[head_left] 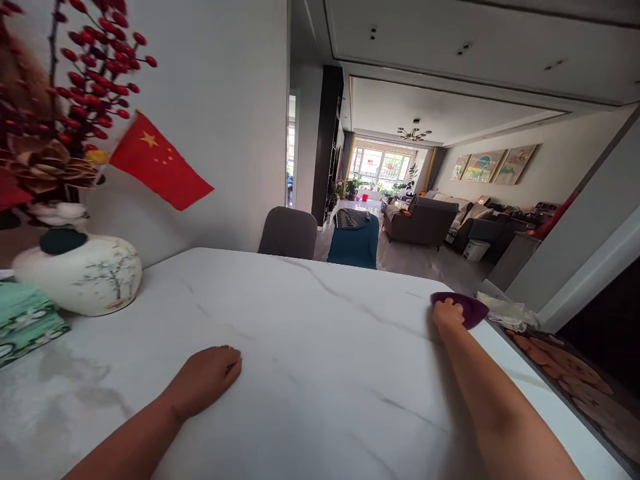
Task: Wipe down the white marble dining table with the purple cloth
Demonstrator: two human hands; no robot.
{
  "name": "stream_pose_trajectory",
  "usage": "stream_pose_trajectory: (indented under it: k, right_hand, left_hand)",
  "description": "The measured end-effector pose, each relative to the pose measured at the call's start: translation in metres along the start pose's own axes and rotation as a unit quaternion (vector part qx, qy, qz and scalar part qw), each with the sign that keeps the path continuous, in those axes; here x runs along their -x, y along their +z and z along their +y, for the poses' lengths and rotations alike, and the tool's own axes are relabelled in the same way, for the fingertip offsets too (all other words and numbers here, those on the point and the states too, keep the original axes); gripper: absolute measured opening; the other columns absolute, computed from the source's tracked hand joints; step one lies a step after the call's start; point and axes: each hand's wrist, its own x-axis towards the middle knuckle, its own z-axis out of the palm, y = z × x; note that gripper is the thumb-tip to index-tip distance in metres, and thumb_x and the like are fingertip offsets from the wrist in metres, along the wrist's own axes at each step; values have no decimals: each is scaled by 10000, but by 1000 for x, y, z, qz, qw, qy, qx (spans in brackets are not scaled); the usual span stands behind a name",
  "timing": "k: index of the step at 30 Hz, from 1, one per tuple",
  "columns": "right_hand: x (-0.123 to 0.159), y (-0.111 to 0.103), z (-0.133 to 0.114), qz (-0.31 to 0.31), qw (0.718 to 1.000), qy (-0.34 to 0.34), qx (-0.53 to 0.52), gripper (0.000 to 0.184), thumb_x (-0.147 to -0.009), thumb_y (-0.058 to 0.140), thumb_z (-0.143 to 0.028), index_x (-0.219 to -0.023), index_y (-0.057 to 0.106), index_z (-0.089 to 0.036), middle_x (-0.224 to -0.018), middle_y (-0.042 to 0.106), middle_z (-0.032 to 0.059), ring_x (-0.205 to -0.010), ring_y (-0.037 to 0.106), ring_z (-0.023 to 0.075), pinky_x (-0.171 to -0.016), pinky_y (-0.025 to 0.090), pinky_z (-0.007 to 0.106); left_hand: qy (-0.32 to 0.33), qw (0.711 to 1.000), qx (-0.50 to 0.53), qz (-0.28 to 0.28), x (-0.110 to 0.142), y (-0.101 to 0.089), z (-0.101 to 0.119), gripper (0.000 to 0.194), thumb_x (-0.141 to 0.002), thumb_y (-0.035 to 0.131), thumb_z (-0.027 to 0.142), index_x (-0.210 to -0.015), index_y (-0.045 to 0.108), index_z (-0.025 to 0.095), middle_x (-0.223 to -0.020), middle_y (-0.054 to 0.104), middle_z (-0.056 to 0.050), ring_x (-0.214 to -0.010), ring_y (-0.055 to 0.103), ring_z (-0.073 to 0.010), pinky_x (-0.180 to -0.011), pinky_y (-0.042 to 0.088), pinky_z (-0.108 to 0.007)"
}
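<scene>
My right hand (447, 313) is stretched out to the far right edge of the white marble table (320, 347), its fingers closed on a purple cloth (465, 307) that lies flat at the edge. My left hand (207, 377) rests on the tabletop nearer to me, knuckles up and fingers curled under; nothing shows in it. Both forearms are bare.
A white painted vase (85, 273) with red berry branches and a small red flag (157, 163) stands at the left, beside a green tissue box (25, 320). A grey chair (290, 232) and a blue chair (355, 243) stand behind the table. A crumpled white bag (507, 310) lies past the right edge.
</scene>
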Motion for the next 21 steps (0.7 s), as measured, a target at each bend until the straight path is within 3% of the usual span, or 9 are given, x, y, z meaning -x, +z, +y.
stream_pose_trajectory:
  k: [4, 7, 10, 13, 16, 18, 19, 21]
  right_hand:
    - [62, -11, -98, -39, 992, -123, 2, 440, -992, 437, -220, -1376, 652, -201, -1410, 532, 230, -1329, 493, 363, -928, 522, 485]
    - [119, -15, -185, -50, 967, -250, 0, 459, -963, 481, -170, -1394, 638, -193, -1450, 491, 242, -1346, 450, 375, -972, 510, 518]
    - [189, -16, -272, -59, 925, -376, -10, 498, -995, 390, -130, -1453, 567, -216, -1501, 441, 203, -1358, 418, 356, -951, 532, 499]
    - [266, -14, -344, -73, 858, -508, -23, 469, -1015, 424, -180, -1461, 533, -275, -1531, 421, 141, -1357, 398, 312, -963, 535, 456]
    - [328, -10, -390, -85, 776, -624, -35, 466, -1029, 438, -255, -1482, 493, -344, -1530, 444, 80, -1319, 418, 288, -960, 538, 438]
    - [349, -7, -404, -86, 731, -676, -32, 517, -1022, 438, -270, -1533, 435, -352, -1560, 416, 89, -1296, 431, 318, -919, 548, 465]
    - [352, -6, -407, -79, 721, -687, -32, 546, -1015, 451, -282, -1554, 407, -352, -1573, 401, 98, -1286, 438, 334, -911, 545, 483]
    - [348, -7, -404, -58, 735, -675, -29, 590, -990, 510, -309, -1566, 393, -360, -1569, 400, 102, -1269, 458, 348, -937, 520, 508]
  left_hand:
    - [6, 1000, 13, 11, 4, -2, 0, 280, -922, 348, 306, -655, 348, 220, -713, 581, -31, -677, 497, -198, -660, 301, -344]
    - [19, 999, 30, 16, 5, 0, -4, 274, -916, 353, 295, -654, 328, 220, -698, 557, -27, -657, 469, -190, -648, 293, -341]
    - [29, 998, 54, 23, 5, 3, -10, 281, -918, 363, 295, -650, 319, 220, -688, 542, -22, -645, 457, -182, -640, 294, -337]
    - [36, 997, 70, 26, 4, 4, -15, 289, -911, 378, 285, -639, 305, 219, -684, 540, -21, -646, 471, -181, -637, 297, -336]
    - [42, 996, 77, 20, 5, 1, -16, 293, -904, 385, 284, -626, 319, 221, -690, 566, -26, -660, 504, -189, -651, 306, -340]
    - [34, 996, 83, 12, 5, -1, -15, 301, -903, 393, 296, -618, 328, 222, -689, 581, -31, -667, 520, -192, -656, 312, -341]
    - [30, 996, 85, 10, 5, -2, -15, 305, -899, 397, 299, -614, 322, 222, -686, 581, -32, -666, 520, -191, -655, 313, -340]
    - [27, 996, 80, 12, 5, -2, -15, 306, -893, 398, 303, -618, 293, 220, -679, 568, -28, -657, 505, -186, -652, 308, -338]
